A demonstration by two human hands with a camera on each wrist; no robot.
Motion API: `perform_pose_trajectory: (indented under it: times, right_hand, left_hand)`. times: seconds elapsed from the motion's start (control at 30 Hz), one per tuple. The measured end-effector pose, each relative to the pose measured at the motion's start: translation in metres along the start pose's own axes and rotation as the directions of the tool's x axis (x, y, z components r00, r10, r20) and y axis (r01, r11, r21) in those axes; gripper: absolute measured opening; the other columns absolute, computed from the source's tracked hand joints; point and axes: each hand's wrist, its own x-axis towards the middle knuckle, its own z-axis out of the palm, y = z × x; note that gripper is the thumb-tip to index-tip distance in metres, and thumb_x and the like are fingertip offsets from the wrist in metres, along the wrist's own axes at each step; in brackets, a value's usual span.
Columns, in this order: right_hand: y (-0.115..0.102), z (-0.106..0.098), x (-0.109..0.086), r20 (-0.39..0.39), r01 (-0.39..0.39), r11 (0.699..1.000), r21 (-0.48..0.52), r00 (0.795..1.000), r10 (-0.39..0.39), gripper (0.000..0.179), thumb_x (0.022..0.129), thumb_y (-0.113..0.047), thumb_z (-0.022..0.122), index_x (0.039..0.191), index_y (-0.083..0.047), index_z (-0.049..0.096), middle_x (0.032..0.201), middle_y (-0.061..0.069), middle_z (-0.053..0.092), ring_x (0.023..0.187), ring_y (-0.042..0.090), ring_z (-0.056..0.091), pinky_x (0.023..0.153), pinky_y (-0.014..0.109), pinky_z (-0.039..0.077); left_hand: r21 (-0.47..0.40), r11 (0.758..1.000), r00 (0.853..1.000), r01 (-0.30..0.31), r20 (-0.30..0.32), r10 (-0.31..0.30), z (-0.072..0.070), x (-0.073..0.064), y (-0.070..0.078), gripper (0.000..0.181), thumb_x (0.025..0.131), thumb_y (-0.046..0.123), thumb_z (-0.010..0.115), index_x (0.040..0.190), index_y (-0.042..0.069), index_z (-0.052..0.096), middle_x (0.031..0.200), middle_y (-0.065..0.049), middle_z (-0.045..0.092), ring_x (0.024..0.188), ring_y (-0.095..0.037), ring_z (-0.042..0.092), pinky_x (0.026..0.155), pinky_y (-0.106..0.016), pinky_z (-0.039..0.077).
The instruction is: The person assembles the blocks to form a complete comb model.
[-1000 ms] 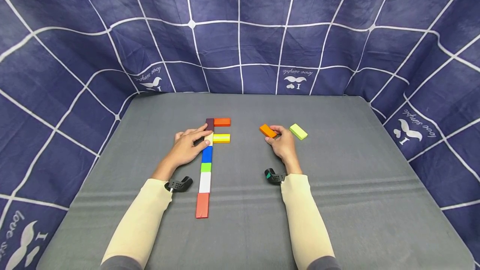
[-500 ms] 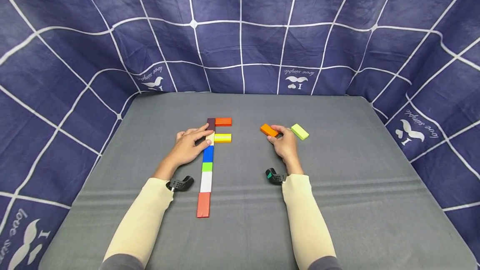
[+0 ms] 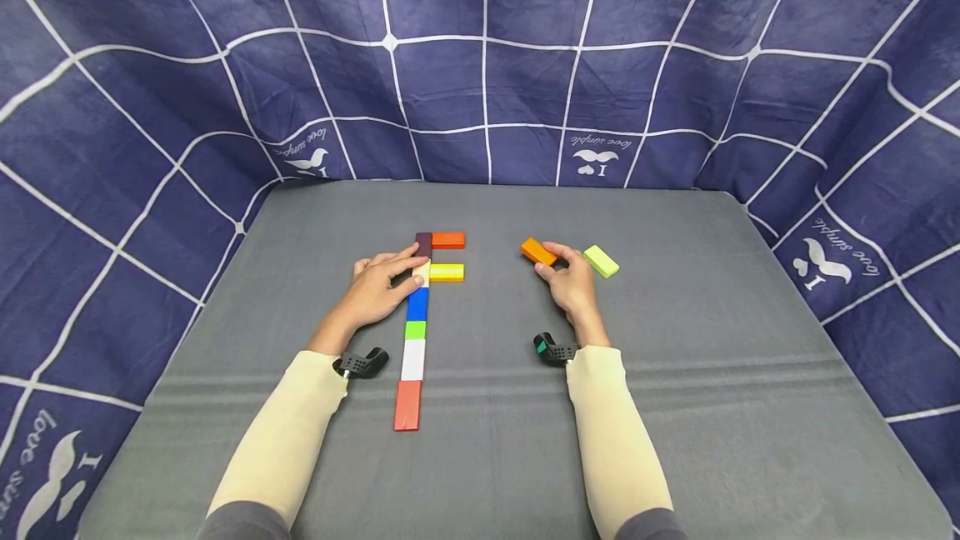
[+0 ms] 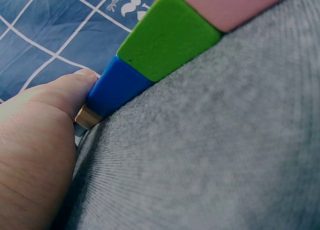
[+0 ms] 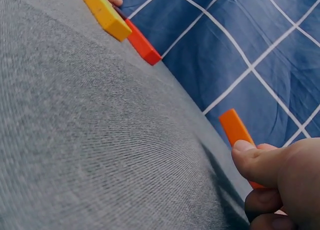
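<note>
My right hand point(image 3: 573, 283) pinches an orange block point(image 3: 536, 251) between thumb and fingers. In the right wrist view that orange block point(image 5: 234, 126) sticks out past the thumb, seemingly just off the cloth. My left hand point(image 3: 377, 288) rests its fairly straight fingers on the far part of a column of blocks, touching the cream block point(image 3: 422, 272) and the dark purple block point(image 3: 423, 245). Below these run a blue block point(image 3: 417, 304), a green block point(image 3: 416, 330), a white block point(image 3: 412, 359) and a salmon-red block point(image 3: 407, 405). A red-orange block point(image 3: 448, 240) and a yellow block point(image 3: 447, 273) extend rightward from the column.
A pale yellow-green block point(image 3: 602, 261) lies by itself right of my right hand. Grey cloth point(image 3: 480, 440) covers the table. A navy curtain point(image 3: 525, 90) with white grid lines hangs behind and along both sides.
The orange block in my right hand has risen slightly and tilted. My left hand has stayed in place on the column. The head view has shifted a little.
</note>
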Motion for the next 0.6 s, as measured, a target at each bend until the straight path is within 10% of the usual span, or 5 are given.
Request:
perform_pose_trajectory:
  times: [0.6]
  right_hand:
    - [-0.027,0.001,-0.004,0.115,0.033,0.981,0.192,0.992,-0.056,0.042,0.089,-0.013,0.076,0.130,-0.020,0.068,0.132,0.006,0.059,0.047,0.004,0.039,0.048,0.020,0.033]
  left_hand:
    - [0.013,1.000,1.000,0.001,-0.009,-0.001,0.004,0.000,-0.006,0.045,0.099,0.043,0.060,0.142,0.031,0.058,0.160,0.007,0.041,0.138,-0.026,0.046,0.100,-0.052,0.021]
